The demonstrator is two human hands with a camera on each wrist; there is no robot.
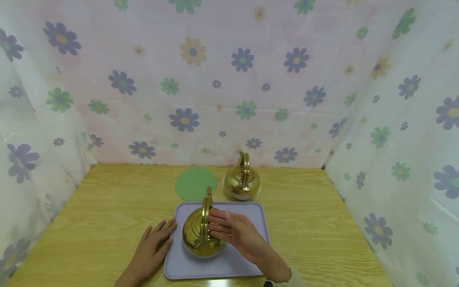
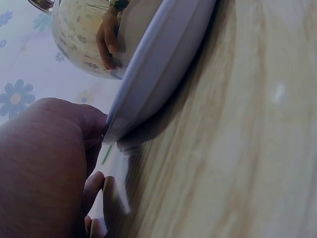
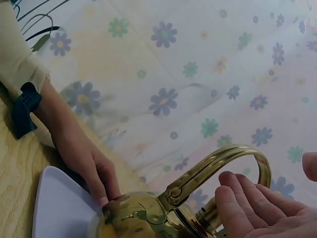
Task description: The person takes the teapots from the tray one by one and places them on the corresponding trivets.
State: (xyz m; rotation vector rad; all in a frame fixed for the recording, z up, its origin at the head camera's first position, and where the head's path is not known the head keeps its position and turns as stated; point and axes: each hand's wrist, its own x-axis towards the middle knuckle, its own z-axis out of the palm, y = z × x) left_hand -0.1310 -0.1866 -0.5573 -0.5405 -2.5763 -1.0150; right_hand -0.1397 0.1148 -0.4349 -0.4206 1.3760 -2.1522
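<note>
A shiny gold kettle (image 1: 199, 235) with an upright arched handle stands on a lavender tray (image 1: 247, 263) near the table's front edge. My right hand (image 1: 233, 231) is held open at the kettle's right side, its straight fingers against the handle. My left hand (image 1: 154, 243) lies flat on the wood, fingertips at the tray's left rim. In the left wrist view my left hand (image 2: 44, 163) touches the tray's edge (image 2: 158, 64) below the kettle (image 2: 79, 39). The right wrist view shows my right hand (image 3: 257, 208) open beside the kettle's handle (image 3: 223, 158), and my left hand (image 3: 94, 168) at the tray (image 3: 59, 208).
A second gold kettle (image 1: 242, 181) stands behind the tray, to the right. A round green mat (image 1: 195, 184) lies left of it. The wooden table (image 1: 315, 223) is walled on three sides by flowered cloth (image 1: 215, 79).
</note>
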